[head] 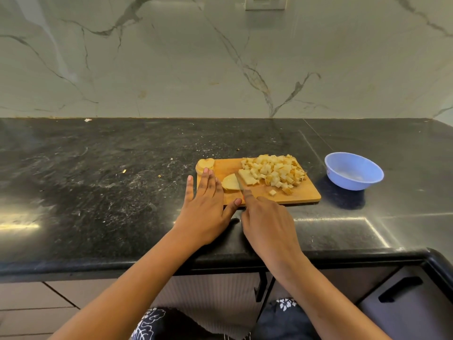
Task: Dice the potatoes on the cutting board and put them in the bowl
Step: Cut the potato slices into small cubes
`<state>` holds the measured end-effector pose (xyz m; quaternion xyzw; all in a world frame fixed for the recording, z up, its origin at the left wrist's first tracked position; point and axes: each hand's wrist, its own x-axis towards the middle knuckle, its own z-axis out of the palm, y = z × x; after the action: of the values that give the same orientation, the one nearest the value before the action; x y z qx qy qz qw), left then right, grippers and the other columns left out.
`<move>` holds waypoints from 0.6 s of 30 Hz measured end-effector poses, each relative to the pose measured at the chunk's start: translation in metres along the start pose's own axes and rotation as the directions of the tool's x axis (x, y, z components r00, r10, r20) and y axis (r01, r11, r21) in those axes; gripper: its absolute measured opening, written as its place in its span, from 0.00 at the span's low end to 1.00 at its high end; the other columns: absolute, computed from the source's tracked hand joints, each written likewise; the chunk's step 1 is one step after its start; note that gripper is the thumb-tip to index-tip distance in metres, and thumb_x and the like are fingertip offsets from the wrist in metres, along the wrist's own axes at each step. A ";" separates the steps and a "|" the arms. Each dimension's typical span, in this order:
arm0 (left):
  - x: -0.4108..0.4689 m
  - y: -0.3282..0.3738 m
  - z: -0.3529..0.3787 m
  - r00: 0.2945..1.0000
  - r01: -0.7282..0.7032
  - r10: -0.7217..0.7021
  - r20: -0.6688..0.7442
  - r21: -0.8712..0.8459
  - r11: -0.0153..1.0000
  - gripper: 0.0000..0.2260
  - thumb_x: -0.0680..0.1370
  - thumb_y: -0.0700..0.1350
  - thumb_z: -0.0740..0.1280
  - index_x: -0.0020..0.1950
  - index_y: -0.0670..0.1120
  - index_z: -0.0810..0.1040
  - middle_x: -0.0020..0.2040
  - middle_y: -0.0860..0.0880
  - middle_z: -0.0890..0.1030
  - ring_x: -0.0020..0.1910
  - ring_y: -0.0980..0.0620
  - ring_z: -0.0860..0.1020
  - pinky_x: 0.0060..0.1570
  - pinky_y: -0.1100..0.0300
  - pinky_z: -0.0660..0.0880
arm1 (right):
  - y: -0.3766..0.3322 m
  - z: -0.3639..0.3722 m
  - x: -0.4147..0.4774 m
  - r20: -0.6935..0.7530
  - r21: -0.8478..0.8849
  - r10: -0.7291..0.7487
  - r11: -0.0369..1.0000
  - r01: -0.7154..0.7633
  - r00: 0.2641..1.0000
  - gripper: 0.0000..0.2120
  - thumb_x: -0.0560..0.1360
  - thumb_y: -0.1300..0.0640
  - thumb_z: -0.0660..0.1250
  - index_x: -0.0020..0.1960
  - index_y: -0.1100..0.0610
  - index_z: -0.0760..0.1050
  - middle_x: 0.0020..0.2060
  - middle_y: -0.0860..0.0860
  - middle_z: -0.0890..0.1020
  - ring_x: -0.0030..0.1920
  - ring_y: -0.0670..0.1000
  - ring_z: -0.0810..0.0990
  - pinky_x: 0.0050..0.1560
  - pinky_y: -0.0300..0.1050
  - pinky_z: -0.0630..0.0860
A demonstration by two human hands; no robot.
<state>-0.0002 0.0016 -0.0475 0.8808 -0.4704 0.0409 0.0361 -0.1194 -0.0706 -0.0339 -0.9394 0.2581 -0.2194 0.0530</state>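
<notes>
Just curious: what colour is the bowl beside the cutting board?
The bowl is light blue, head view.

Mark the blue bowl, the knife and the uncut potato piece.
blue bowl (355,169): head view, inner wall.
knife (239,183): head view, on the blade.
uncut potato piece (230,183): head view, top face.

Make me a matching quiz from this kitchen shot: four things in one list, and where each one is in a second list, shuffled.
Things:
1. bowl
2. diced potato pile
3. stack of potato slices
4. knife

Places:
A. gripped by the right hand
B. far left corner of the cutting board
C. on the counter, right of the board
D. right part of the board

Pairs: 1-C, 2-D, 3-B, 4-A
</notes>
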 end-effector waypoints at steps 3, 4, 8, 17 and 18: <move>-0.001 -0.001 -0.003 1.000 0.011 -0.011 0.007 -0.034 0.999 0.32 0.81 0.60 0.40 0.78 0.41 0.46 0.78 0.44 0.42 0.75 0.50 0.34 0.66 0.50 0.25 | 0.008 -0.004 0.003 -0.034 0.022 0.033 0.999 -0.032 0.999 0.23 0.81 0.52 0.53 0.76 0.52 0.57 0.54 0.50 0.79 0.49 0.50 0.78 0.40 0.40 0.66; -0.001 -0.003 -0.004 1.000 0.011 -0.012 -0.020 -0.043 0.999 0.29 0.82 0.58 0.43 0.78 0.41 0.48 0.79 0.45 0.44 0.76 0.51 0.36 0.66 0.50 0.26 | 0.011 -0.006 0.004 -0.048 0.034 0.044 0.999 -0.042 0.998 0.23 0.81 0.52 0.53 0.76 0.52 0.57 0.54 0.50 0.79 0.49 0.50 0.78 0.40 0.40 0.67; 0.009 -0.009 -0.008 0.981 -0.029 0.025 -0.192 -0.021 0.999 0.24 0.83 0.54 0.49 0.77 0.47 0.56 0.78 0.50 0.56 0.77 0.54 0.49 0.70 0.50 0.31 | 0.010 -0.011 0.005 -0.050 0.072 0.021 0.997 -0.018 0.999 0.23 0.80 0.53 0.53 0.75 0.51 0.59 0.49 0.49 0.79 0.46 0.49 0.77 0.42 0.42 0.72; 0.024 -0.008 -0.008 0.985 -0.084 0.089 -0.147 0.043 0.996 0.20 0.83 0.53 0.50 0.75 0.51 0.63 0.73 0.52 0.67 0.74 0.56 0.61 0.72 0.50 0.34 | 0.004 -0.006 0.007 -0.038 0.077 -0.019 0.997 0.022 0.999 0.22 0.81 0.53 0.54 0.75 0.51 0.60 0.47 0.49 0.80 0.42 0.47 0.73 0.40 0.40 0.69; 0.025 -0.008 -0.008 0.985 -0.086 0.091 -0.147 0.040 0.996 0.20 0.84 0.52 0.50 0.75 0.51 0.63 0.73 0.52 0.67 0.74 0.56 0.61 0.72 0.50 0.34 | 0.003 -0.006 0.008 -0.036 0.065 -0.019 0.998 0.021 0.999 0.22 0.81 0.53 0.54 0.75 0.51 0.60 0.48 0.49 0.80 0.43 0.47 0.73 0.40 0.40 0.68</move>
<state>0.0197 -0.0139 -0.0368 0.8541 -0.5041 0.1159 0.0544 -0.1178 -0.0774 -0.0260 -0.9356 0.2422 -0.2450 0.0769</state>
